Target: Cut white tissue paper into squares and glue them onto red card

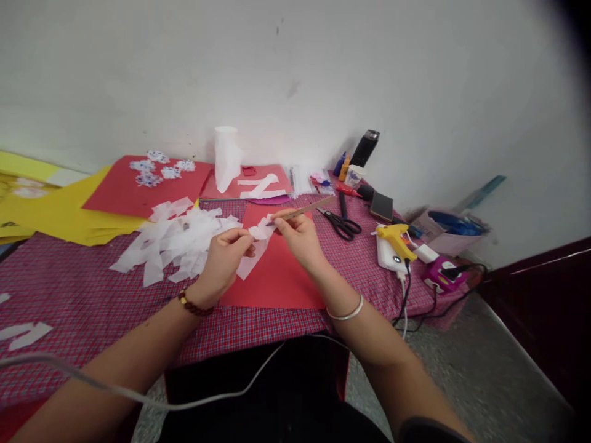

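My left hand [228, 252] pinches one end of a gathered white paper strip [262, 230], its fingers closed. My right hand [298, 237] is closed around a thin brown stick [309, 207] that slants up to the right. A small dark tip shows below its fingers, against the ruffled paper. Part of the strip hangs loose between the hands, over a red paper sheet [286, 277]. A heap of cut white paper strips [180, 237] lies just left of my left hand.
Black scissors [344, 227] lie to the right, before a yellow glue gun [396, 240] on a white power bank [388, 255]. Several blue-speckled white paper flowers [148, 178] rest on red paper at the back left. A white paper roll [226, 157] stands by the wall. A cable [184, 406] crosses in front.
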Demonstrator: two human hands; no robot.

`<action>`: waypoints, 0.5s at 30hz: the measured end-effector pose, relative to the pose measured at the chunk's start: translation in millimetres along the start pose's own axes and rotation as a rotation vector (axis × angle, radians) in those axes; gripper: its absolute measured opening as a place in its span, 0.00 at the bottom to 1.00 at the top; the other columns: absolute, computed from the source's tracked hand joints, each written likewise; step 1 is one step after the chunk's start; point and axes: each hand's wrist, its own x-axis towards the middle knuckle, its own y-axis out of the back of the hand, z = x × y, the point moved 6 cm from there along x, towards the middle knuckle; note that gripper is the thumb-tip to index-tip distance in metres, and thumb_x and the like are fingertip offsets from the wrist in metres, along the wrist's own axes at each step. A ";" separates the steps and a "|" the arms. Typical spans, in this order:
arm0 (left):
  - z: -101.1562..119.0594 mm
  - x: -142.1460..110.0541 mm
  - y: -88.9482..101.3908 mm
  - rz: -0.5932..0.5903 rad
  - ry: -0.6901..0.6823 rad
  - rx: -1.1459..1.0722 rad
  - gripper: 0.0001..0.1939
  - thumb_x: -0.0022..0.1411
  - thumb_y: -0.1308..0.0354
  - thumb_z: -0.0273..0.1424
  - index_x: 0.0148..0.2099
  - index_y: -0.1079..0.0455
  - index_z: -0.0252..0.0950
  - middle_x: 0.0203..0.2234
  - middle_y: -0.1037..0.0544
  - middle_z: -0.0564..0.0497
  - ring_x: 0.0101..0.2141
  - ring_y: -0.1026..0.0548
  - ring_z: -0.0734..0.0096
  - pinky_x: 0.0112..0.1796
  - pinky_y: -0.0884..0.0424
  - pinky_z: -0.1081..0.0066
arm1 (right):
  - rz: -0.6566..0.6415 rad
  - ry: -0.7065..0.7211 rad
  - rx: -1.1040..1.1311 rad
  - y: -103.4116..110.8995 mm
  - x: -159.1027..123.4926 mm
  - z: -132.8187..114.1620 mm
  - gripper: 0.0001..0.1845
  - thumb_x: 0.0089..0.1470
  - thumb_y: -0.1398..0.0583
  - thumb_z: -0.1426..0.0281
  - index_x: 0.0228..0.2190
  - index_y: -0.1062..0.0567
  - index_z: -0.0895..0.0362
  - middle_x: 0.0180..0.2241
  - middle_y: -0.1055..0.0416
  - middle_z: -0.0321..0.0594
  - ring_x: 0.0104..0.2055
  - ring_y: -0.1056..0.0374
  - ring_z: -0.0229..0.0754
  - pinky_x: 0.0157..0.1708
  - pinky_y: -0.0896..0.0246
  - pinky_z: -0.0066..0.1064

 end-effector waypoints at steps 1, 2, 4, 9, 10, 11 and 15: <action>0.4 0.2 0.1 0.006 0.004 -0.011 0.04 0.49 0.40 0.28 0.24 0.28 0.35 0.18 0.28 0.55 0.22 0.31 0.75 0.28 0.33 0.74 | 0.020 -0.013 0.016 2.8 1.7 -0.5 0.05 0.51 0.37 0.67 0.30 0.25 0.55 0.28 0.25 0.35 0.31 0.29 0.36 0.36 0.31 0.30; 0.3 0.4 0.1 0.010 0.013 -0.022 0.04 0.48 0.40 0.28 0.23 0.28 0.35 0.17 0.28 0.54 0.22 0.31 0.75 0.27 0.33 0.74 | 0.042 -0.034 0.040 5.8 3.4 -0.1 0.05 0.51 0.36 0.67 0.29 0.26 0.55 0.27 0.25 0.35 0.30 0.30 0.35 0.34 0.32 0.28; -1.5 1.2 -0.3 0.012 0.047 -0.049 0.03 0.46 0.39 0.28 0.23 0.28 0.35 0.17 0.28 0.54 0.22 0.31 0.75 0.27 0.34 0.74 | 0.081 -0.105 0.098 12.1 6.8 3.3 0.06 0.51 0.36 0.67 0.29 0.26 0.56 0.27 0.25 0.34 0.27 0.30 0.34 0.31 0.32 0.26; -9.8 3.8 -0.2 0.000 0.135 -0.101 0.05 0.44 0.36 0.30 0.24 0.26 0.34 0.19 0.27 0.52 0.23 0.30 0.75 0.26 0.33 0.74 | 0.198 -0.254 0.253 31.0 13.8 11.2 0.05 0.52 0.36 0.69 0.30 0.27 0.56 0.22 0.28 0.30 0.21 0.33 0.32 0.25 0.32 0.26; -10.9 4.2 0.3 -0.002 0.139 -0.106 0.05 0.44 0.36 0.30 0.24 0.26 0.33 0.19 0.27 0.52 0.23 0.30 0.74 0.26 0.33 0.75 | 0.224 -0.261 0.283 35.5 15.4 11.1 0.04 0.52 0.37 0.70 0.30 0.27 0.56 0.21 0.30 0.28 0.20 0.33 0.32 0.25 0.32 0.26; -11.8 4.7 0.8 -0.003 0.143 -0.112 0.05 0.44 0.36 0.30 0.24 0.26 0.33 0.20 0.26 0.52 0.23 0.30 0.74 0.26 0.33 0.75 | 0.246 -0.267 0.311 39.9 17.3 10.8 0.02 0.53 0.38 0.71 0.30 0.27 0.56 0.19 0.32 0.27 0.20 0.34 0.32 0.25 0.32 0.26; -14.8 6.8 1.6 -0.014 0.156 -0.172 0.06 0.42 0.34 0.29 0.22 0.28 0.34 0.20 0.26 0.52 0.23 0.29 0.75 0.26 0.32 0.76 | 0.335 -0.283 0.392 60.0 24.7 9.8 0.03 0.56 0.41 0.74 0.30 0.28 0.56 0.19 0.31 0.28 0.20 0.32 0.32 0.24 0.32 0.25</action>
